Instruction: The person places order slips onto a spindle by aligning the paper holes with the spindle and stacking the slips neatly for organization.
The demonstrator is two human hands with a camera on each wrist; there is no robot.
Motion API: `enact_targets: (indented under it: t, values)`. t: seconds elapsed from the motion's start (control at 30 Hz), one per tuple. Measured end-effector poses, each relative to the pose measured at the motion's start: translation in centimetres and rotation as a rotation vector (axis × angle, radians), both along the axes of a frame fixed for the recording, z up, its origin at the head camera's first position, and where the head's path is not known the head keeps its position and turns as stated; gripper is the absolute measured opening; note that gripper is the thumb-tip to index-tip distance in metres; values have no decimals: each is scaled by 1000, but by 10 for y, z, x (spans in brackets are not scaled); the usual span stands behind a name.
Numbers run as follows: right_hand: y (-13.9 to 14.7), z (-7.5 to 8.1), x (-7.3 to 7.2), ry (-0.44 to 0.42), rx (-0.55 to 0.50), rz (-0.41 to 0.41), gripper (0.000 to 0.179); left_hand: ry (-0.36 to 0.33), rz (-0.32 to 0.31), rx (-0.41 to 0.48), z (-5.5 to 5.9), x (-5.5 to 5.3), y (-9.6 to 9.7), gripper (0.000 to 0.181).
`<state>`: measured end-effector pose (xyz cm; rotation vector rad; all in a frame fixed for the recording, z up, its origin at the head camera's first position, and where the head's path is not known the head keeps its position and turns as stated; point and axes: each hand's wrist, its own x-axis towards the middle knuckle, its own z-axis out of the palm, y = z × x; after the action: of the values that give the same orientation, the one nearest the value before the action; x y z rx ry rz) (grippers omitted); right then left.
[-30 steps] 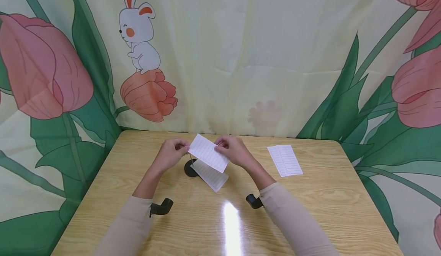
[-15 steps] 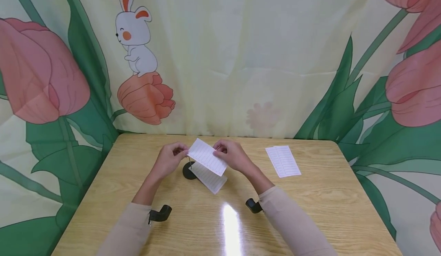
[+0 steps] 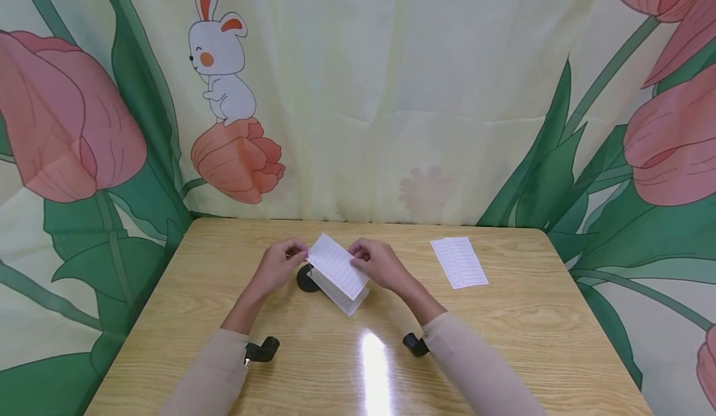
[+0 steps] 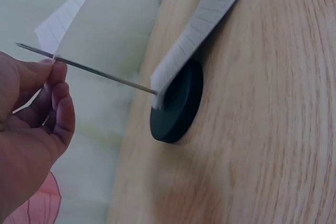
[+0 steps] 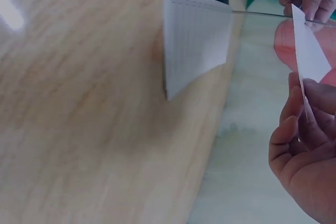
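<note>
A lined paper slip hangs between both hands, its corner pierced by the thin metal spike of a bill spike with a round black base. At that corner my left hand pinches the paper between thumb and fingers. The slip's far edge is pinched by my right hand. Lower on the spike, next to the base, sits more lined paper, slanting out over the table. The spike's pointed tip sticks out past the held slip in the left wrist view.
Two overlapping lined slips lie on the wooden table to the right. A printed curtain hangs behind the table's back edge. A black wrist mount shows at the left sleeve, another black mount at the right.
Both hands have lowered slightly, and the held slip has come down the spike, closer to the paper beneath. The head view has shifted a little.
</note>
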<state>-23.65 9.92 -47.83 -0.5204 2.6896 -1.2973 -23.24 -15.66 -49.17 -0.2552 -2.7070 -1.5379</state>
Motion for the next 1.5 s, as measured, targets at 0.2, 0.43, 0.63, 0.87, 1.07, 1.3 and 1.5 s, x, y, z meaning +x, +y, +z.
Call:
enact_targets:
  t: [0.2, 0.43, 0.63, 0.87, 1.07, 1.3, 1.5]
  values:
    - [1, -19, 6, -22, -2, 19, 15, -47, -12, -46, -14, -4, -1, 7]
    - [3, -35, 10, -54, 31, 19, 18, -90, 17, -42, -26, -6, 2, 6]
    - [4, -42, 11, -99, 71, 19, 19, -112, 37, -46, -36, -6, 3, 7]
    - [3, -47, 11, -124, 87, -7, 22, -103, 32, -57, -41, -4, 4, 9]
    - [3, -48, 10, -123, 114, -28, 21, -105, 42, -72, -48, -5, 7, 9]
    - [1, -52, 8, -111, 178, -49, 19, -121, 81, -92, -52, -3, 10, 7]
    - [0, -53, 10, -84, 197, -52, 19, -129, 100, -105, -52, -3, 11, 5]
